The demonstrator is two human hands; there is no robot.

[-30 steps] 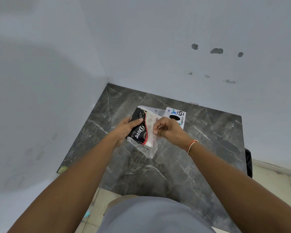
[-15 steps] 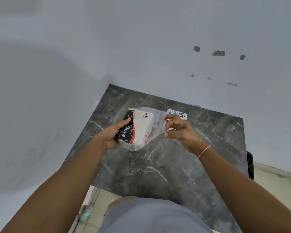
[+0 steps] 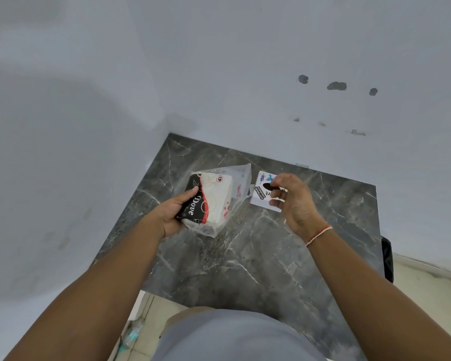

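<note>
My left hand grips a black, red and white Dove pack that sits inside a clear plastic bag, held just above the dark marble table. My thumb lies across the pack's black end. My right hand hovers to the right of the bag, over a white printed card lying flat on the table. Its fingers are loosely curled and hold nothing that I can see; they hide the card's right part.
White walls close in the table at the left and back, forming a corner. A black object hangs at the table's right edge. A plastic bottle lies on the tiled floor below the table's near left corner.
My right hand has let go of the bag's edge and moved right, over the white card. My left hand has turned the bagged pack so its white face shows more.
</note>
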